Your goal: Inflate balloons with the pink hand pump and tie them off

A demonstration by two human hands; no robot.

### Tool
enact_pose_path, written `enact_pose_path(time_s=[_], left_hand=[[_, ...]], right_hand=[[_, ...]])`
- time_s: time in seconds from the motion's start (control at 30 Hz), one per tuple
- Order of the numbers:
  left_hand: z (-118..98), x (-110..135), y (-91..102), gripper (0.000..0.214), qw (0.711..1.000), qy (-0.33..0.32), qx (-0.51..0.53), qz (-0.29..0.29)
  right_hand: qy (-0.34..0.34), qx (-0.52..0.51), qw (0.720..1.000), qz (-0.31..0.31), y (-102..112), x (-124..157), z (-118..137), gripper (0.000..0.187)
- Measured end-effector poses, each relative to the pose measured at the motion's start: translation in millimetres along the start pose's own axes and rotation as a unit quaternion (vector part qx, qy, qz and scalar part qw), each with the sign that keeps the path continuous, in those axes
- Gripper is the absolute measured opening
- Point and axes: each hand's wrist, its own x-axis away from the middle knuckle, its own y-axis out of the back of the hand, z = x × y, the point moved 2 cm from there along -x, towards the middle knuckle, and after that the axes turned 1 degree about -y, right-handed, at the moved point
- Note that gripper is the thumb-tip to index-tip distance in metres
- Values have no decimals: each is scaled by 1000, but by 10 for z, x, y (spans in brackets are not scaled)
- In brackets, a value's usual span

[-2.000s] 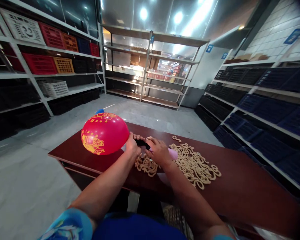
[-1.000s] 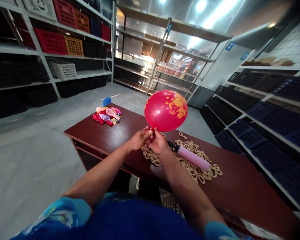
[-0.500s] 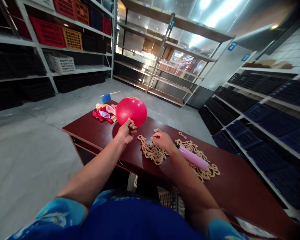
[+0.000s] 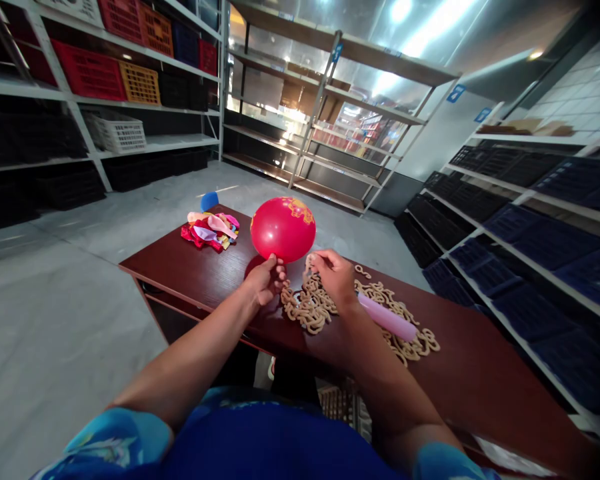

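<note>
An inflated red balloon [image 4: 283, 230] with yellow print stands above the table, its neck end pinched between the thumb and fingers of my left hand [image 4: 267, 280]. My right hand [image 4: 334, 272] is just right of the balloon, its fingertips closed on a pale beige loop [image 4: 309, 263]. Under and beside that hand lies a pile of beige curled loops [image 4: 307, 307]. A second heap of these loops [image 4: 425, 341] spreads farther right, with a pink balloon pump [image 4: 387, 318] on top, partly hidden by my right wrist. Uninflated balloons [image 4: 210, 230] in several colours lie at the table's far left.
The dark red-brown table [image 4: 175, 267] runs from left to lower right before me. Racks with red crates [image 4: 90, 70] and a white basket [image 4: 116, 131] stand left, and shelves of dark blue crates [image 4: 520, 233] right. Behind the table is a blue object [image 4: 209, 201].
My left hand has brought the red balloon to the right and turned it, showing more print. My right hand has risen from the pile with a beige loop at its fingertips.
</note>
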Motion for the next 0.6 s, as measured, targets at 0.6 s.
enact_pose_path(time_s=[0.6], left_hand=[[125, 44, -98, 22, 994, 80, 18, 66]], right_hand=[[-199, -299, 933, 11, -354, 435, -99, 33]])
